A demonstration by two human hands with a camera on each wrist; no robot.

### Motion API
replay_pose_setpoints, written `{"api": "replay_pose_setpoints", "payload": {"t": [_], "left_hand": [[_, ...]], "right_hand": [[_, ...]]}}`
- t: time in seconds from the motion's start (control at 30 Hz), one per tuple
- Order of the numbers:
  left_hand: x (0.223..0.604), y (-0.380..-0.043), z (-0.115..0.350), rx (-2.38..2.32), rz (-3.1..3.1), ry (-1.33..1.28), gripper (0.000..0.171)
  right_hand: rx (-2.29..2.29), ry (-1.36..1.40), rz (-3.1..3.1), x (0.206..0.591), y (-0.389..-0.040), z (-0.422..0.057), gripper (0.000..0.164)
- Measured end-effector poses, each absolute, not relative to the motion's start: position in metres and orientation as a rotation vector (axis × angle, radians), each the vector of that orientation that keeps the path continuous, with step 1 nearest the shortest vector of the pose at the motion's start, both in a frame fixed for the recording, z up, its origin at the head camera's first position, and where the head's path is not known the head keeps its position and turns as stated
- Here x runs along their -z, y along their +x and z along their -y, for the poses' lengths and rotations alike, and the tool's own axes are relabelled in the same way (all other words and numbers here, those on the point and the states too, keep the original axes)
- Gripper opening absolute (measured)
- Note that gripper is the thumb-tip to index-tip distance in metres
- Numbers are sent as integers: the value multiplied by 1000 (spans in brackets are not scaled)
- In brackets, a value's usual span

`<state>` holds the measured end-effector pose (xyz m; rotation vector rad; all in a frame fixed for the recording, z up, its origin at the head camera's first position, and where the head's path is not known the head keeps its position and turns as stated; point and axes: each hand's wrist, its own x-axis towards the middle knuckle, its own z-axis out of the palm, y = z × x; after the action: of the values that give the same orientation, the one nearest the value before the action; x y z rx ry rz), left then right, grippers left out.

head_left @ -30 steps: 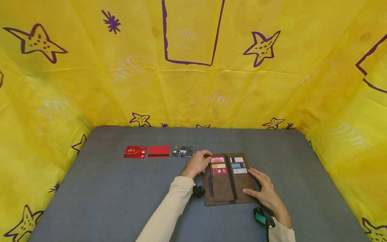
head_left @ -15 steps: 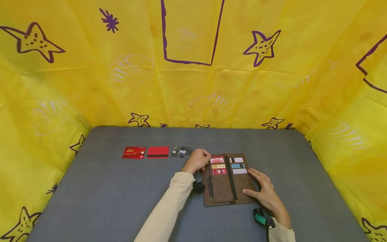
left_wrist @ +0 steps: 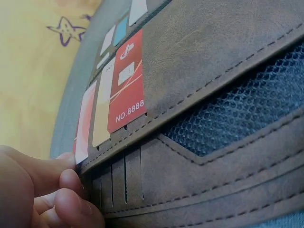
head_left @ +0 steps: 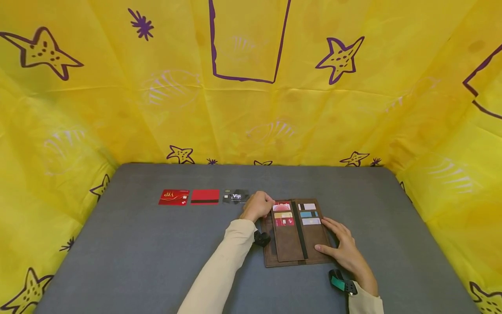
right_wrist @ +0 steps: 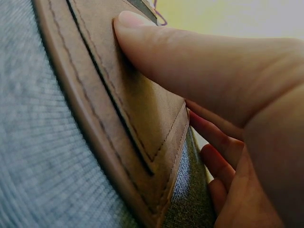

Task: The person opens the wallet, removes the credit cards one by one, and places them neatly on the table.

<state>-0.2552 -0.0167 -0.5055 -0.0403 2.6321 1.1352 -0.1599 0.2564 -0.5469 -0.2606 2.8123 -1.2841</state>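
An open brown long wallet (head_left: 288,244) lies on the table with cards in slots on both panels and a dark strip down its middle. My left hand (head_left: 256,206) is at the upper left corner of its inner flap (left_wrist: 204,42), thumb and forefinger pinching that corner beside a red and white card (left_wrist: 85,126). Under the flap, mesh and card slots show in the left wrist view. My right hand (head_left: 345,248) rests at the wallet's right side. Its straight thumb (right_wrist: 190,61) presses the leather while the other fingers lie along the outer edge.
On the grey table (head_left: 137,253), left of the wallet, a red VIP card (head_left: 174,197), a red card with a black stripe (head_left: 205,196) and a black Vip card (head_left: 235,196) lie in a row. Yellow patterned cloth (head_left: 243,117) encloses the table's back and sides.
My left hand has stayed at the flap's corner, with only a slight shift of the wrist and fingers. The right hand, the wallet and the loose cards keep their places.
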Motion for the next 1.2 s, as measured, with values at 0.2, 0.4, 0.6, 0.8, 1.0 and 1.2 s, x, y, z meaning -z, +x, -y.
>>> {"api": "replay_pose_setpoints", "payload": {"t": [0.2, 0.4, 0.6, 0.8, 1.0, 1.2], "left_hand": [[503, -257, 16, -1108, -2629, -35, 21], [506, -261, 18, -1139, -2575, -36, 20], [512, -265, 23, -1295, -2416, -17, 18], [508, -267, 25, -1321, -2335, -7, 17], [504, -267, 23, -1282, -2315, 13, 21], [502, -268, 24, -1229, -2324, 76, 25]], "right_hand": [[1278, -268, -2817, 546, -161, -257, 77], [1279, -268, -2810, 545, -162, -256, 77], [1274, -272, -2816, 545, -162, -257, 76], [1253, -284, -2827, 543, -161, -258, 75], [1253, -294, -2828, 543, -160, -259, 75], [1275, -298, -2812, 545, -161, -258, 75]]}}
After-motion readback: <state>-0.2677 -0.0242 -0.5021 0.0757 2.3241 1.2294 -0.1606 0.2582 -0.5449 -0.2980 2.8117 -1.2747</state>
